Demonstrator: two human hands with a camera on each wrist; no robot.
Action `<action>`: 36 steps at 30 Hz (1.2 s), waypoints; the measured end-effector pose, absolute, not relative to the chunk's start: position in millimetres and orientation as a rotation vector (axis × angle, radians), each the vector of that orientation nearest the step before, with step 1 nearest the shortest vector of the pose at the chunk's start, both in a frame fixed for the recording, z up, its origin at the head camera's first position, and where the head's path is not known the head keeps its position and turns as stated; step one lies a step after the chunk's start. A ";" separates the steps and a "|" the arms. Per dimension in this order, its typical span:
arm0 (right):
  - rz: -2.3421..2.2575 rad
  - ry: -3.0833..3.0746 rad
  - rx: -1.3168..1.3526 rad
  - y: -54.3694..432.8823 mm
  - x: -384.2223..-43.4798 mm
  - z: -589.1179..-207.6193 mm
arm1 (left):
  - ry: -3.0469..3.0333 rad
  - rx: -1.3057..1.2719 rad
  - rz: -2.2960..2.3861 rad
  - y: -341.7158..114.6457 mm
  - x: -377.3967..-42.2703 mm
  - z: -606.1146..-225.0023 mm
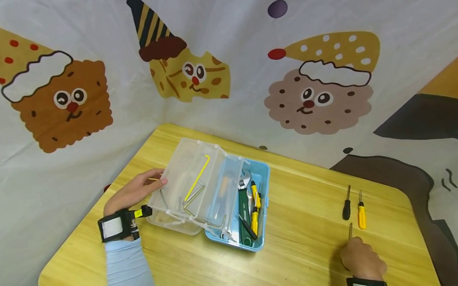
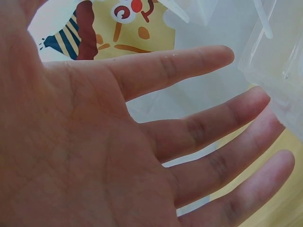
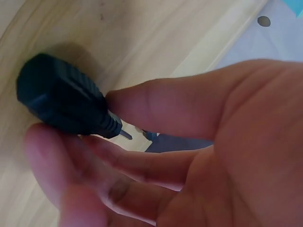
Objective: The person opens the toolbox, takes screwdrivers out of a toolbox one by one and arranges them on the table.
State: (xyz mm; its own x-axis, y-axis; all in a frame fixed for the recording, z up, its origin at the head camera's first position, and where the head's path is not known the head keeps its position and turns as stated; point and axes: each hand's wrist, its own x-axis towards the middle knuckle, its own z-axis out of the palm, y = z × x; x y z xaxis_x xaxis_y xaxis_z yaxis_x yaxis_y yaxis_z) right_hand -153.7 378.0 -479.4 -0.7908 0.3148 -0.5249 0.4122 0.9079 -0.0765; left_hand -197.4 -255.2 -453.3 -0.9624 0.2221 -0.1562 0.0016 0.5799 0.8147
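Note:
My left hand touches the left edge of a translucent plastic tray that folds out of a light blue toolbox. Its fingers are spread and nearly straight in the left wrist view. Several hex keys lie in the tray, one of them a yellow hex key. At the right of the table, my right hand pinches a screwdriver by its black handle between thumb and fingers. In the head view the hand hides most of this screwdriver; only the shaft shows.
Beyond the right hand, a black screwdriver and a yellow screwdriver lie side by side on the wooden table. The toolbox holds an adjustable wrench and several yellow-handled tools. A printed cloth hangs behind the table.

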 end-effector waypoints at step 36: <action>-0.311 3.100 -0.022 254.4 -166.8 -393.2 | 2.556 0.197 1.334 -252.9 -196.5 -450.8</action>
